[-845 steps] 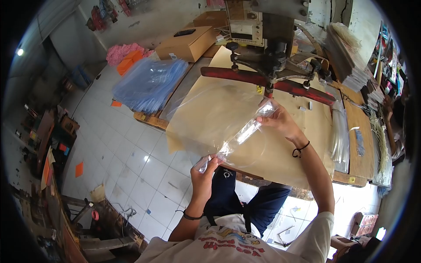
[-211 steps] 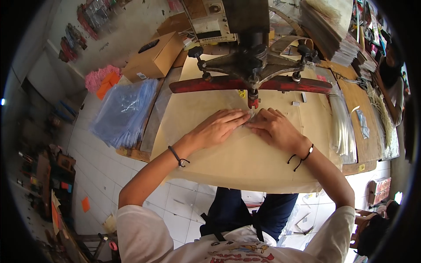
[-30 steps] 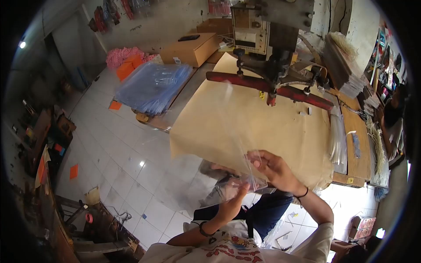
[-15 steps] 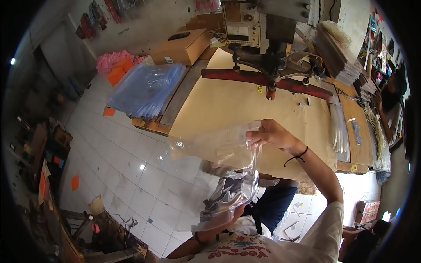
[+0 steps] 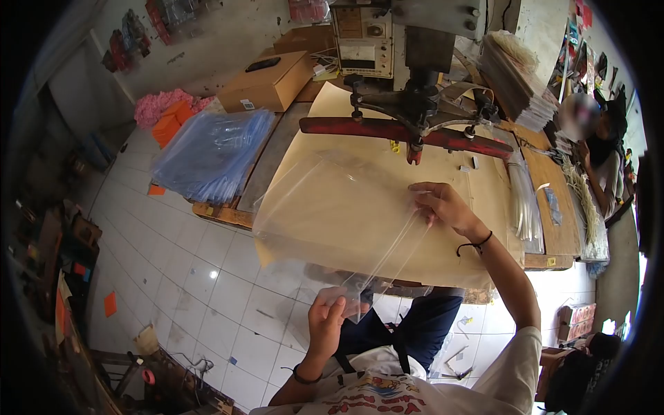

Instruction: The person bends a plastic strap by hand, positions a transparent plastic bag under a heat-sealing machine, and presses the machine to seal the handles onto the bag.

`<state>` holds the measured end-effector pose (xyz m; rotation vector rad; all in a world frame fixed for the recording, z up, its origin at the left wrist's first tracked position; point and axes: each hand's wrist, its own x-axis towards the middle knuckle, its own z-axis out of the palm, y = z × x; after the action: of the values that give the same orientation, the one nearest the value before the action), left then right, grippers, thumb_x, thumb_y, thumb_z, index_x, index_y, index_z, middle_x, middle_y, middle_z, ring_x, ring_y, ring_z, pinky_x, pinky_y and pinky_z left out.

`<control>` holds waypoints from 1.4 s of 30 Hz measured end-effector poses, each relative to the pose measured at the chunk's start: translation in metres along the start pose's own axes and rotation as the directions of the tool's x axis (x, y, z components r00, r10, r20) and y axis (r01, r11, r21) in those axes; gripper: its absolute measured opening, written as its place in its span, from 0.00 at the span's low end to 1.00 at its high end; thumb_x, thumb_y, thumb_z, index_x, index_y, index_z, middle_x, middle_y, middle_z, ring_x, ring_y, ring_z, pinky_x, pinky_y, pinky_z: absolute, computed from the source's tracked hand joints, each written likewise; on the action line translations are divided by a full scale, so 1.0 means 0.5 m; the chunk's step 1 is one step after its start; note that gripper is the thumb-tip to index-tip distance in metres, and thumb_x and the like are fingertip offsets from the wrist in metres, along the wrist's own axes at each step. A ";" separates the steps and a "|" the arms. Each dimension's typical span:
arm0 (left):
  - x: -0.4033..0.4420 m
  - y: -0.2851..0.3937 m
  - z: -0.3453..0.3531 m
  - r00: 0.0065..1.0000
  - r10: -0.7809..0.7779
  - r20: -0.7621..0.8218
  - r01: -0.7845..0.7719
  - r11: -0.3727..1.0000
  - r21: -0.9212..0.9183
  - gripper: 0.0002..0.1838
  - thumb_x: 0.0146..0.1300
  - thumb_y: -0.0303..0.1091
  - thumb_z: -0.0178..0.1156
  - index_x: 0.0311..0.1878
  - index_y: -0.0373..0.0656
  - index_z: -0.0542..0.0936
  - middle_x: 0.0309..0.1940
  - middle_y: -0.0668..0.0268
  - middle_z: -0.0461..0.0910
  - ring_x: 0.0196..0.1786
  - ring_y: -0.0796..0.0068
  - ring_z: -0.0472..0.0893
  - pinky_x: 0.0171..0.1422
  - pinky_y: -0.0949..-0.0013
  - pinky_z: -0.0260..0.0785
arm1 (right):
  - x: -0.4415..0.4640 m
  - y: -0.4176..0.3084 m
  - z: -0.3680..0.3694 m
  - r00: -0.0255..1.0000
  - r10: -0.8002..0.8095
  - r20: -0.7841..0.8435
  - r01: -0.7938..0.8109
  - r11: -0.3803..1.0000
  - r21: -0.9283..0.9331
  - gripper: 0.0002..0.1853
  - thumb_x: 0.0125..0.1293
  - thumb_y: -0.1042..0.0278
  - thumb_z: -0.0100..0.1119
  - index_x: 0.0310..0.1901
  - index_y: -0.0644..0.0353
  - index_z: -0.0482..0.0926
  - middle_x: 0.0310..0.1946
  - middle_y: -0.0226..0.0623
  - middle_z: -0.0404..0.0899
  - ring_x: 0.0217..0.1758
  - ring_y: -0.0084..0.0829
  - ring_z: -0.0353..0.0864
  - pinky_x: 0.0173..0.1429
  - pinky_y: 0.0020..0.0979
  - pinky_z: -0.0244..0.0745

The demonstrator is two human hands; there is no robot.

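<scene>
A clear plastic sheet (image 5: 332,200), perhaps a bag or sleeve, stretches between my two hands above the front of the worktable. My right hand (image 5: 446,207) pinches its right edge over the brown paper. Lower down, beyond the table's front edge, my left hand (image 5: 330,318) grips the near corner, thumb on top. The far part of the sheet spreads over the tan paper (image 5: 387,166) that covers the table. Behind it hangs a press machine's red bar (image 5: 360,128), apart from both hands.
At the left of the table lies a stack of bluish plastic sheets (image 5: 214,152). Behind it stand a cardboard box (image 5: 270,79) and a pink heap (image 5: 160,105). Clear strips (image 5: 523,200) lie at the right. Another person (image 5: 605,152) is at the far right.
My left hand, hidden behind the plastic before, now shows and holds the near corner. The sheet has gone from bunched and hanging to stretched out, and my right hand has shifted slightly right.
</scene>
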<state>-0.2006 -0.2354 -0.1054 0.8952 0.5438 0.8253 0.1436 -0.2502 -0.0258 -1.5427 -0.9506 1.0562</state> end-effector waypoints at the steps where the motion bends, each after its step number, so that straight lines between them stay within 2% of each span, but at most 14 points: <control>1: 0.007 0.006 0.009 1.000 -0.019 0.008 0.019 1.000 -0.010 0.14 0.76 0.33 0.56 0.58 0.34 0.74 0.43 0.55 0.83 0.43 0.55 0.88 0.54 0.53 0.83 | 0.007 0.003 -0.006 1.000 -0.020 -0.021 0.020 1.000 -0.009 0.24 0.73 0.68 0.56 0.63 0.76 0.74 0.36 0.41 0.85 0.25 0.20 0.75 0.35 0.25 0.81; 8: 0.139 0.075 0.043 0.994 0.073 0.083 -0.087 0.979 0.184 0.20 0.77 0.32 0.54 0.66 0.32 0.70 0.47 0.53 0.84 0.40 0.61 0.89 0.50 0.57 0.84 | 0.008 0.020 -0.048 0.972 -0.099 -0.212 0.110 0.993 0.039 0.21 0.75 0.68 0.53 0.64 0.74 0.74 0.38 0.42 0.84 0.24 0.20 0.72 0.31 0.25 0.76; 11: 0.196 0.112 0.044 0.991 0.049 0.128 -0.085 0.952 0.294 0.23 0.76 0.31 0.55 0.69 0.31 0.66 0.44 0.53 0.85 0.39 0.62 0.89 0.47 0.60 0.85 | -0.015 0.009 -0.052 0.965 -0.054 -0.255 0.093 0.986 0.141 0.21 0.76 0.69 0.51 0.65 0.72 0.74 0.35 0.34 0.79 0.24 0.17 0.70 0.30 0.23 0.73; 12: 0.216 0.122 0.041 0.988 0.011 0.153 -0.056 0.955 0.292 0.28 0.76 0.30 0.56 0.73 0.29 0.61 0.41 0.54 0.86 0.38 0.64 0.89 0.44 0.63 0.85 | -0.015 0.030 -0.073 0.976 -0.037 -0.217 0.065 0.990 0.123 0.21 0.76 0.68 0.51 0.65 0.72 0.73 0.36 0.35 0.80 0.25 0.18 0.71 0.29 0.24 0.74; 15: 0.267 0.144 0.037 0.980 -0.037 0.197 -0.069 0.859 0.507 0.33 0.75 0.30 0.57 0.76 0.26 0.56 0.39 0.55 0.86 0.35 0.66 0.89 0.40 0.67 0.83 | -0.032 0.042 -0.106 0.983 0.030 -0.183 0.000 0.987 0.164 0.20 0.77 0.68 0.50 0.64 0.72 0.73 0.39 0.39 0.82 0.25 0.19 0.72 0.30 0.24 0.75; 16: 0.277 0.156 0.052 0.982 -0.043 0.182 -0.061 0.844 0.532 0.37 0.74 0.29 0.59 0.78 0.30 0.53 0.37 0.57 0.86 0.32 0.69 0.88 0.35 0.69 0.81 | -0.038 0.042 -0.113 0.979 0.009 -0.205 0.020 0.990 0.141 0.20 0.77 0.67 0.51 0.64 0.72 0.73 0.40 0.39 0.82 0.25 0.19 0.72 0.30 0.24 0.75; 21: 0.407 0.145 0.080 0.969 0.049 0.243 -0.187 0.789 0.585 0.32 0.73 0.27 0.59 0.76 0.34 0.60 0.32 0.60 0.84 0.26 0.76 0.83 0.26 0.74 0.74 | -0.044 0.032 -0.145 0.976 0.028 -0.217 -0.014 0.998 0.067 0.19 0.77 0.64 0.53 0.60 0.68 0.76 0.41 0.39 0.83 0.24 0.19 0.72 0.28 0.24 0.72; 24: 0.460 0.165 0.085 0.960 0.031 0.279 -0.219 0.704 0.675 0.25 0.72 0.26 0.59 0.71 0.36 0.69 0.30 0.62 0.83 0.24 0.80 0.80 0.23 0.75 0.72 | -0.022 0.019 -0.134 0.968 0.077 -0.241 -0.094 0.994 -0.060 0.20 0.77 0.63 0.52 0.62 0.69 0.74 0.43 0.43 0.85 0.42 0.28 0.88 0.30 0.26 0.74; 26: 0.473 0.181 0.072 0.960 0.013 0.279 -0.209 0.695 0.687 0.18 0.71 0.26 0.59 0.63 0.34 0.78 0.28 0.65 0.82 0.24 0.82 0.79 0.22 0.76 0.70 | -0.015 0.024 -0.130 0.973 0.081 -0.215 -0.086 0.996 -0.014 0.20 0.78 0.62 0.51 0.61 0.69 0.75 0.41 0.40 0.85 0.38 0.26 0.86 0.29 0.25 0.74; 30: 0.469 0.191 0.044 0.965 -0.090 0.247 -0.116 0.695 0.709 0.18 0.71 0.27 0.59 0.62 0.32 0.80 0.29 0.68 0.81 0.26 0.83 0.77 0.24 0.74 0.71 | 0.001 0.014 -0.123 0.972 0.107 -0.211 -0.120 0.992 -0.050 0.17 0.80 0.62 0.48 0.57 0.65 0.78 0.32 0.35 0.83 0.23 0.19 0.75 0.23 0.23 0.68; 33: 0.465 0.195 0.041 0.958 -0.135 0.253 -0.082 0.716 0.693 0.18 0.71 0.29 0.60 0.61 0.32 0.80 0.31 0.67 0.83 0.24 0.84 0.76 0.24 0.75 0.70 | 0.012 0.021 -0.146 0.987 0.100 -0.123 -0.109 0.992 -0.068 0.18 0.80 0.62 0.46 0.58 0.66 0.79 0.31 0.34 0.82 0.20 0.19 0.73 0.22 0.22 0.71; 36: 0.468 0.188 0.045 0.947 -0.165 0.277 -0.070 0.734 0.675 0.19 0.72 0.32 0.62 0.61 0.32 0.81 0.32 0.66 0.84 0.23 0.85 0.75 0.23 0.76 0.70 | 0.003 0.001 -0.160 0.977 0.181 -0.112 -0.177 0.983 0.045 0.19 0.80 0.62 0.45 0.59 0.67 0.78 0.30 0.33 0.82 0.20 0.19 0.73 0.22 0.22 0.73; 39: 0.491 0.181 0.061 0.947 -0.135 0.293 -0.108 0.724 0.682 0.20 0.72 0.35 0.63 0.62 0.34 0.81 0.32 0.67 0.84 0.22 0.85 0.74 0.22 0.78 0.68 | 0.005 0.015 -0.169 0.975 0.165 -0.149 -0.146 0.981 0.130 0.19 0.80 0.61 0.46 0.60 0.66 0.78 0.31 0.33 0.82 0.20 0.18 0.73 0.21 0.21 0.72; 42: 0.533 0.162 0.080 0.941 -0.106 0.322 -0.161 0.697 0.699 0.21 0.72 0.38 0.64 0.63 0.37 0.81 0.31 0.69 0.82 0.23 0.85 0.73 0.23 0.78 0.67 | 0.011 0.039 -0.185 0.957 0.059 -0.284 -0.041 0.997 0.069 0.20 0.80 0.59 0.48 0.62 0.66 0.76 0.31 0.32 0.82 0.18 0.17 0.72 0.21 0.21 0.71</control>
<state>-0.0491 -0.0083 -0.0369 1.7501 0.5503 0.4409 0.2343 -0.2757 -0.0346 -1.6220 -0.6758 0.8600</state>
